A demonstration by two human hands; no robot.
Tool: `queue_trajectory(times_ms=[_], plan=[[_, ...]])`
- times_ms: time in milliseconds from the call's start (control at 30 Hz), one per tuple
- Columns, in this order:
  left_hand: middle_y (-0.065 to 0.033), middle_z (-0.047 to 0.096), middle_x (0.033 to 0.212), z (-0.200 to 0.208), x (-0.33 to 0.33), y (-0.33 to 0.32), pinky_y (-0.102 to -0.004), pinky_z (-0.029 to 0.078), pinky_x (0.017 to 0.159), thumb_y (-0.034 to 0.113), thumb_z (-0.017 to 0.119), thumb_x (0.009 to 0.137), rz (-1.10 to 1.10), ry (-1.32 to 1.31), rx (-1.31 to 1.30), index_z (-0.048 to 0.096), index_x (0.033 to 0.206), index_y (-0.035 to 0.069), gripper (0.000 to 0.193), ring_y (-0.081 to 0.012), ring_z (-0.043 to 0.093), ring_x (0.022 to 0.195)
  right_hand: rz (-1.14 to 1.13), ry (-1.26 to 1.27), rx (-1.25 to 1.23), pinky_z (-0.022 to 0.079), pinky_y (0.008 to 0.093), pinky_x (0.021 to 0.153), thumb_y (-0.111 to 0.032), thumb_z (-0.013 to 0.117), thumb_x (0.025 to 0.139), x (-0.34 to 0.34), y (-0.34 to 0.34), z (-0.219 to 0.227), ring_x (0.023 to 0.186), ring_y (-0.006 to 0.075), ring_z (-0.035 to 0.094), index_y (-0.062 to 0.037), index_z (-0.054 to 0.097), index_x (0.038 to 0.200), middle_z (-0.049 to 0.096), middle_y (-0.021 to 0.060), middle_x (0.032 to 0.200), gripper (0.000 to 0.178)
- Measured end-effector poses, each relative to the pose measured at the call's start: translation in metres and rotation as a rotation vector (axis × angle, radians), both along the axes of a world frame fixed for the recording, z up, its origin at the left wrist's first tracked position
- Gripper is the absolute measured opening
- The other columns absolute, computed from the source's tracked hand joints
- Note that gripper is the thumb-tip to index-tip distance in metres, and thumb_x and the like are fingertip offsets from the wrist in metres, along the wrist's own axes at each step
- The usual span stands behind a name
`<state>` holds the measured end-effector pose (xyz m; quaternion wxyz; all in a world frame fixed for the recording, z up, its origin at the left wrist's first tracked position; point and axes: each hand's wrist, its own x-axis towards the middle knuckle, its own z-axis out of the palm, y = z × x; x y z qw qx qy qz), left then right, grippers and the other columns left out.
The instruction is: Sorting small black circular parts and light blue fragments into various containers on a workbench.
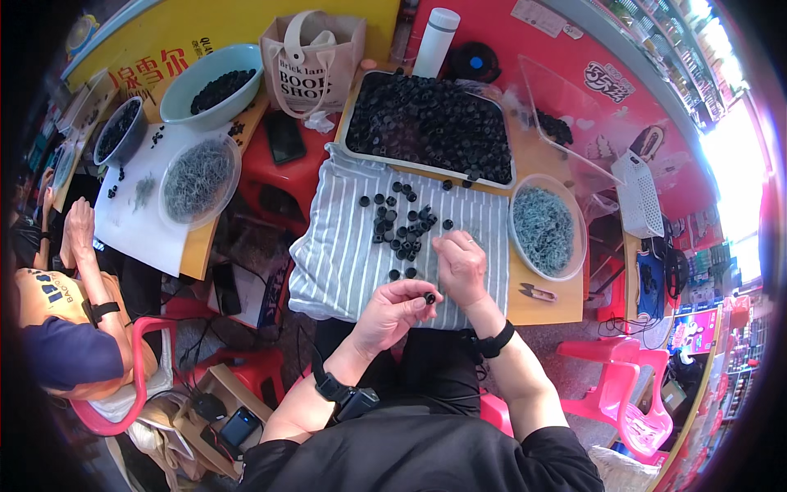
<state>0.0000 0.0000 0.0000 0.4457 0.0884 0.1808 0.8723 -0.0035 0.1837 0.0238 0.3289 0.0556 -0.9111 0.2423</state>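
Between the thumb and fingers of my left hand (392, 316) is a small round black part (429, 298), held over the near edge of a grey-and-white striped cloth (328, 271). Close by on the right, my right hand (461, 269) is closed with its fingers curled inward. Whatever it may grip is hidden. Just beyond both hands, a loose group of small black round parts (402, 232) lies on the cloth. A white tray (351, 148) heaped with the same black parts stands behind. To the right sits a round plastic bowl (580, 246) full of thin grey-green pieces.
Small thread snips (539, 292) lie near the table's right front. A white bottle (436, 43) and a cloth bag (348, 49) stand at the back. At left, a co-worker's hand (79, 225) rests by another table with a green basin (176, 102). Pink chair (611, 385) at right.
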Motion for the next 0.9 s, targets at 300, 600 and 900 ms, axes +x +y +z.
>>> queue_trajectory(times_ms=[300,600,900], plan=[[-0.0143,0.068,0.109,0.002,0.000,0.000,-0.0283,0.054,0.081,0.004,0.064,0.092,0.007,0.008,-0.001,0.065,0.117,0.000,0.025,-0.0194,0.067,0.089,0.003,-0.020,-0.010,0.048,0.0372,0.059,0.004,0.067,0.074,0.000,0.001,-0.001,0.070,0.0280,0.060,-0.0033,0.064,0.075,0.058,0.0081,0.075,0.007],[-0.0139,0.068,0.108,-0.001,0.002,0.000,-0.0283,0.054,0.081,0.004,0.063,0.093,-0.005,0.016,-0.020,0.064,0.118,0.001,0.025,-0.0192,0.067,0.089,-0.019,-0.071,0.168,0.050,0.0396,0.066,0.002,0.068,0.069,0.007,-0.004,0.011,0.078,0.0302,0.061,-0.0048,0.069,0.085,0.062,0.0099,0.083,0.017],[-0.0144,0.068,0.110,0.001,0.001,0.001,-0.0293,0.054,0.083,0.001,0.062,0.093,0.009,0.003,-0.053,0.064,0.117,-0.001,0.025,-0.0198,0.067,0.091,0.004,-0.422,0.004,0.050,0.0433,0.069,-0.004,0.070,0.076,0.085,0.025,0.027,0.080,0.0345,0.061,-0.0027,0.066,0.085,0.062,0.0125,0.092,0.010]])
